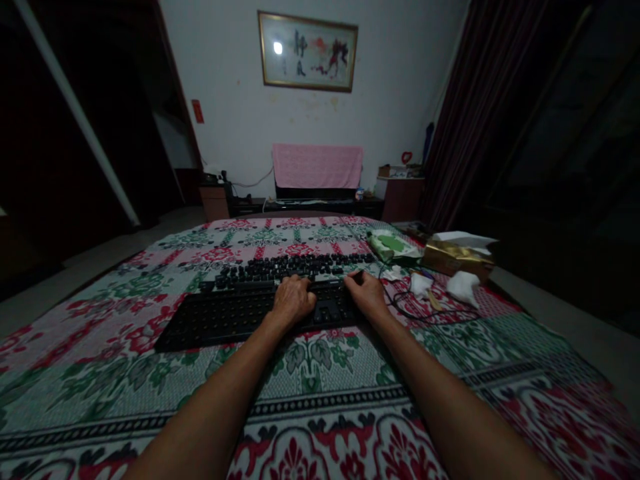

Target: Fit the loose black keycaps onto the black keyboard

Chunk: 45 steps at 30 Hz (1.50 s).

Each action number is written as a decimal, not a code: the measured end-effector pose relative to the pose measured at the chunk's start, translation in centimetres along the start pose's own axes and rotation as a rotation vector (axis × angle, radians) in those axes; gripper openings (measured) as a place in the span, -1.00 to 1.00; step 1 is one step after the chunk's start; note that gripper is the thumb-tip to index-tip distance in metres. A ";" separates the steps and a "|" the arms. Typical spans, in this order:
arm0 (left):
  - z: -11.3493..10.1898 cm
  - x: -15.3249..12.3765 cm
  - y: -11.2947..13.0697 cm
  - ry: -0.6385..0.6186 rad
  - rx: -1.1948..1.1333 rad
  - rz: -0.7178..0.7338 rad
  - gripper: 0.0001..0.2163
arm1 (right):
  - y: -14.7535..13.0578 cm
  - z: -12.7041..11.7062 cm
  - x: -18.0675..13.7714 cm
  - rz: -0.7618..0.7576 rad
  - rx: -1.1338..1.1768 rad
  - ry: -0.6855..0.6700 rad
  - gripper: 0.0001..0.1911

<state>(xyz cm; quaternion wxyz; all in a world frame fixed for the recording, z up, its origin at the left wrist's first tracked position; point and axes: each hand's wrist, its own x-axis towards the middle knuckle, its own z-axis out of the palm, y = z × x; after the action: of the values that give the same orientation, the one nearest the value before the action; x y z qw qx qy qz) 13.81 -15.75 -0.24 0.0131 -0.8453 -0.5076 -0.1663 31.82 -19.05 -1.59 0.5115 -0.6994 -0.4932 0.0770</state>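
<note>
A black keyboard (220,317) lies on the patterned tablecloth, most of its key positions bare with small pale studs. My left hand (293,298) is on its middle, with bent fingers closed over the far edge. At its right end, my right hand (367,293) is closed in a pinch around a small black piece (358,277), seemingly a keycap; the fingers partly hide it. Some keys (327,312) are in place between my hands. Behind the keyboard, many loose black keycaps (280,267) lie spread in rows.
A black cable (400,308) loops across the right of the tablecloth (310,393). Crumpled white tissues (463,288), a green-and-white packet (393,245) and a gold tissue box (457,259) lie there too. Beyond the table, a pink cloth (318,165) covers something on a low stand.
</note>
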 end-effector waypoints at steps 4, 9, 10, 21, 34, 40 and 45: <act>-0.2 0.1 -0.6 -0.032 -0.026 0.033 -0.66 | -1.2 0.0 -0.8 -0.112 -0.056 0.011 -0.76; -1.1 0.2 -1.3 -0.118 -0.077 0.105 -0.67 | -1.5 0.2 -1.6 -0.285 -0.031 -0.101 -0.78; -1.2 0.1 -1.3 -0.107 -0.081 0.114 -0.67 | -1.4 0.3 -1.8 -0.318 -0.038 -0.128 -0.78; 0.4 -2.1 -1.5 0.050 -0.065 0.170 -0.68 | -0.4 0.8 -2.2 -0.470 -0.073 -0.182 -0.82; 1.1 -2.4 -1.2 0.108 -0.055 0.161 -0.71 | -0.6 0.7 -2.0 -0.384 -0.109 -0.181 -0.75; 0.8 -2.6 -1.1 0.126 -0.062 0.162 -0.72 | -0.5 0.5 -2.1 -0.401 -0.089 -0.196 -0.74; 0.7 -2.6 -1.2 0.111 -0.072 0.155 -0.74 | -0.6 0.3 -2.0 -0.402 -0.086 -0.205 -0.74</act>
<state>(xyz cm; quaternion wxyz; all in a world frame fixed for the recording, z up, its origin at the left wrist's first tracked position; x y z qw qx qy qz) 11.86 -17.22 -1.85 0.0235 -0.8716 -0.4327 -0.2293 30.29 -20.42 -2.08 0.4333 -0.5969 -0.6748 0.0231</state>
